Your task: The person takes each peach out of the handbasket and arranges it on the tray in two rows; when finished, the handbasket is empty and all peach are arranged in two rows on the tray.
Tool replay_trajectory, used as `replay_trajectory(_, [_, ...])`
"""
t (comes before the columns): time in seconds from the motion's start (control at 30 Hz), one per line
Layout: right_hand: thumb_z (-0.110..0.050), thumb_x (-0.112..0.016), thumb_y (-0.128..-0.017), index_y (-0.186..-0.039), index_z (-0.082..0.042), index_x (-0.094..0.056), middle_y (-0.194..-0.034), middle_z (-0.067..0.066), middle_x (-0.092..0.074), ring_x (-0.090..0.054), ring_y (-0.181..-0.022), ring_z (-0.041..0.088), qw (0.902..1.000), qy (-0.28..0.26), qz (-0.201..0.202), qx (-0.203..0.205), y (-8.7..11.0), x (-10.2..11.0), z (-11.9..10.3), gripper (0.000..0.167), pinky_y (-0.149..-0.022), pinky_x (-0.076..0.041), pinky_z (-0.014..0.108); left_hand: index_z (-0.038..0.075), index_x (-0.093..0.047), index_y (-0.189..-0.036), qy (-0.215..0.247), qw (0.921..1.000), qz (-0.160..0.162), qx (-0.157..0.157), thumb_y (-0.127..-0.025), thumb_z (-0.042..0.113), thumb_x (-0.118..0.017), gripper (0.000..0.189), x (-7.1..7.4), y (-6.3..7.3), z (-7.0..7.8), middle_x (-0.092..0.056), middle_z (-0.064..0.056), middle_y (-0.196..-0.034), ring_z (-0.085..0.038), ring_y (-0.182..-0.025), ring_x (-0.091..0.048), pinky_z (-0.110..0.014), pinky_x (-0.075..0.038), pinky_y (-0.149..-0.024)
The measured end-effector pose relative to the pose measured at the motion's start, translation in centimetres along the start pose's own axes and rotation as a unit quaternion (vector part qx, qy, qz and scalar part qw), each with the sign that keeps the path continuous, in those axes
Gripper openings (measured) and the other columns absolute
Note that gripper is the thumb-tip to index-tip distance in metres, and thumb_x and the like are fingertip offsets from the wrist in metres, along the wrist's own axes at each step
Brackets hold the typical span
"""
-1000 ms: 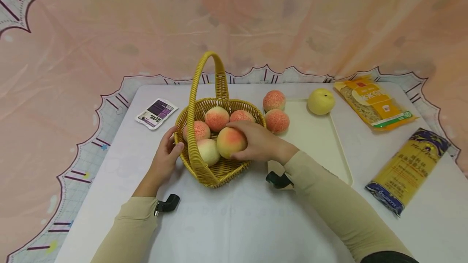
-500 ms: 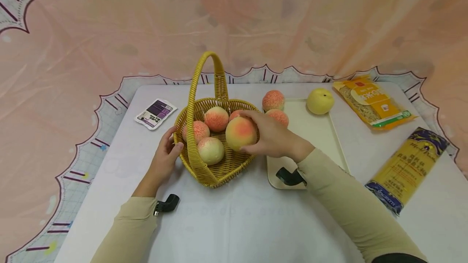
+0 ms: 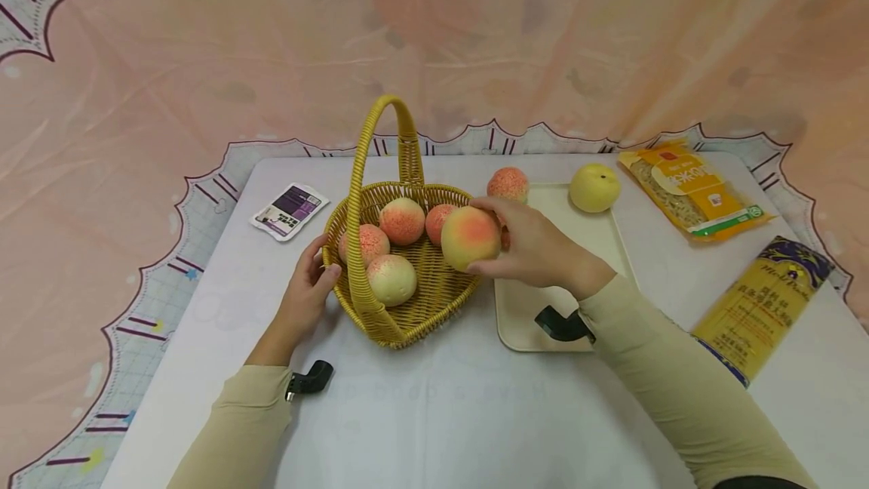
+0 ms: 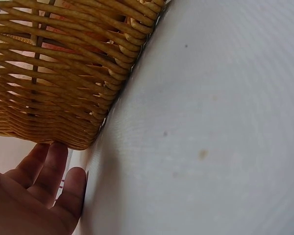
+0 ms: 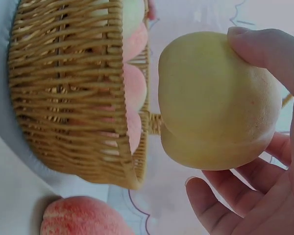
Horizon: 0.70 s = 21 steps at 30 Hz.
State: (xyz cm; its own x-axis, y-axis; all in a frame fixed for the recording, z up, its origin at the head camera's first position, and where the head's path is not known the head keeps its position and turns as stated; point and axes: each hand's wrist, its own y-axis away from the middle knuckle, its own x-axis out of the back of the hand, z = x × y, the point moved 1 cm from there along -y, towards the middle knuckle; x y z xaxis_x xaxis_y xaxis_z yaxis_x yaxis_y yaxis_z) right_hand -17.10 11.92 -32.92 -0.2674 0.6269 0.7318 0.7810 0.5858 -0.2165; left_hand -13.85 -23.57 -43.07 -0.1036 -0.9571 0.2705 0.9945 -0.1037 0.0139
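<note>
A yellow peach with a red blush (image 3: 471,238) is gripped by my right hand (image 3: 543,247), raised over the right rim of the yellow wicker basket (image 3: 441,289). The right wrist view shows thumb and fingers around this peach (image 5: 215,98), beside the woven wall. Inside the basket lie several peaches, among them a red one (image 3: 402,221) and a pale one (image 3: 391,280). My left hand (image 3: 302,304) touches the basket's left side; in the left wrist view its extended fingertips (image 4: 56,152) meet the wicker near the base.
A cream tray (image 3: 519,330) lies right of the basket, partly under my right arm. A red peach (image 3: 508,185) and a yellow one (image 3: 594,188) sit at its far end. Farther right are an orange packet (image 3: 695,191) and a spaghetti bag (image 3: 763,308); a white sachet (image 3: 290,211) lies left.
My right hand has lifted the yellow peach and carried it rightward from inside the basket to its right rim. My left hand has stayed at the basket's side.
</note>
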Motion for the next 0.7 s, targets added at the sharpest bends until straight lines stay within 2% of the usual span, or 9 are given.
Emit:
replay_trajectory(0.23, [-0.023,-0.088,-0.075,-0.143,0.002,-0.046,-0.137,0.016,-0.053,-0.054,-0.113,0.028,0.9998,-0.006,0.010,-0.013,0.6,0.6,0.7,0.083,-0.093,-0.047,0.047,0.012,-0.014,-0.160,-0.009,0.9999,0.001,0.007,-0.106,0.025,-0.046,0.065,0.1,0.0,0.0,-0.026,-0.030,-0.156,-0.044,-0.139,-0.032,-0.059,-0.023,-0.113])
replay_trajectory(0.4, [-0.019,-0.088,-0.075,-0.142,0.001,-0.047,-0.133,0.015,-0.055,-0.055,-0.110,0.028,0.9990,-0.022,0.022,-0.031,1.2,0.9,1.1,0.081,-0.092,-0.048,0.047,0.013,-0.013,-0.160,-0.010,0.9999,0.000,0.011,-0.106,0.025,-0.046,0.065,0.1,0.0,0.1,-0.025,-0.030,-0.157,-0.044,-0.140,-0.031,-0.060,-0.022,-0.113])
replay_trajectory(0.7, [-0.014,-0.087,-0.076,-0.142,0.002,-0.048,-0.138,0.014,-0.053,-0.053,-0.116,0.025,0.9980,-0.029,0.046,-0.032,2.7,1.7,2.5,0.078,-0.094,-0.047,0.045,0.012,-0.014,-0.160,-0.007,0.9999,0.003,0.012,-0.106,0.023,-0.046,0.064,0.0,0.1,0.3,-0.027,-0.031,-0.155,-0.045,-0.140,-0.032,-0.059,-0.022,-0.113])
